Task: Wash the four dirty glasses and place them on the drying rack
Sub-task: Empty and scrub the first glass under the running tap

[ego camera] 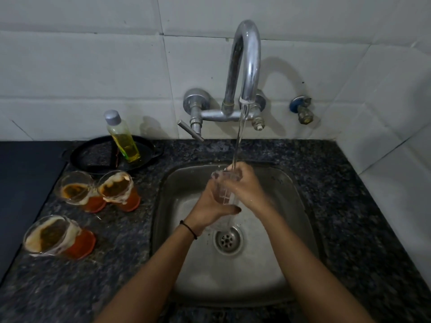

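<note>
On my feed: a dark speckled counter (338,206) frames a steel sink (268,264), where a chrome tap (249,66) runs a thin stream. Over the basin, the left hand (210,206) curls round the lower body of a clear glass (225,190), thumb under its base. The right hand (247,187) wraps its rim end, fingers closed on it under the water. Three dirty glasses (116,186) stand on the counter left of the sink, near a soap bottle (122,138).

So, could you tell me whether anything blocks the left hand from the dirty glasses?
Nothing visible does: only sink rim and counter separate the dirty glasses from the left hand, which holds a clear glass.
</note>
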